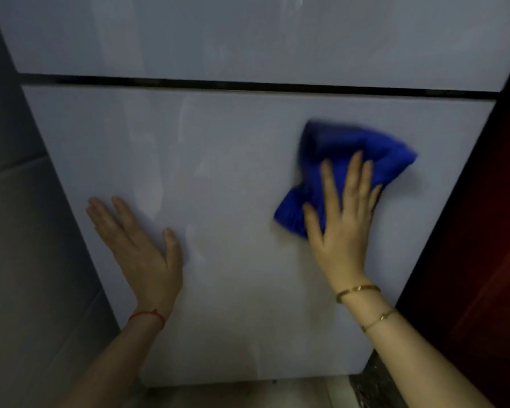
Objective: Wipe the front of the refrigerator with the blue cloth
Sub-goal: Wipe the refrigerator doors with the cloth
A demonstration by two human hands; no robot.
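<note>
One refrigerator, pale glossy front, seen from above at close range. Two door panels visible: upper one and lower one, split by a single dark horizontal gap. No open compartment, contents not visible.

One blue cloth, bunched and crumpled, flat against the lower panel, right of centre, below the gap. Upper edge of cloth blurred.

Two hands, both on the lower panel. Right hand laid over the lower part of the cloth, fingers straight and spread, pressing cloth to the door, not curled round it. Left hand flat on bare panel near the left edge, well apart from the cloth, fingers straight, thumb out, holding nothing.

Wristwear, counted: two thin gold bracelets on the right wrist, first near the hand, second further up the forearm; one red string on the left wrist.

Grey tiled wall left of the refrigerator. Dark red surface on the right, kind unclear. Strip of floor at the bottom, dim.
</note>
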